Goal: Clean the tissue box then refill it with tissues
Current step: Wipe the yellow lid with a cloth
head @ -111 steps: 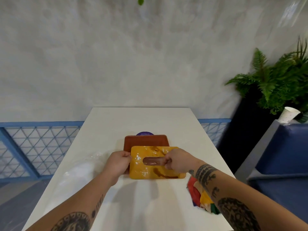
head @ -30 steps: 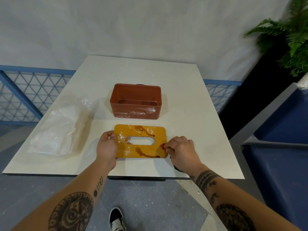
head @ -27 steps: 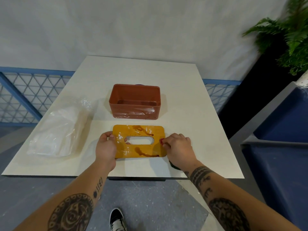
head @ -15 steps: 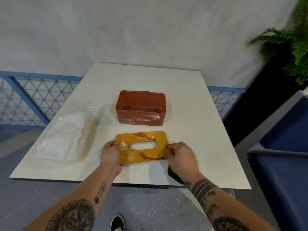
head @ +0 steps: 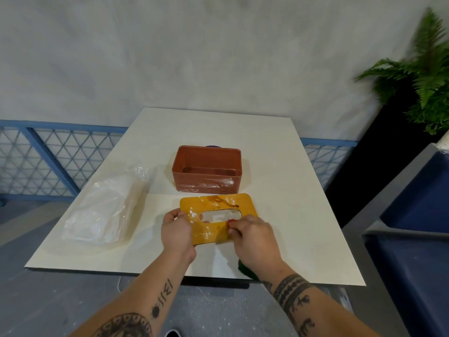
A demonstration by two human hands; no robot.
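The brown tissue box base (head: 207, 171) stands open and empty mid-table, with white smears on its front wall. Just in front of it is the yellow slotted lid (head: 216, 211), stained with brown streaks and white specks. My left hand (head: 177, 230) grips the lid's left edge, thumb on top. My right hand (head: 255, 237) holds its near right edge with fingers curled over it. The lid is tilted, its near edge raised off the table. A clear plastic pack of white tissues (head: 107, 206) lies at the left.
A dark green cloth (head: 244, 269) peeks out under my right wrist near the table's (head: 279, 190) front edge. A blue lattice railing (head: 48, 161) runs behind at the left; a fern in a black planter (head: 418, 88) and a blue seat (head: 413, 239) stand to the right.
The lid came off the brown box and was brought down in front of it. In the last half second both hands tilted it and my right hand slid further over its near edge.
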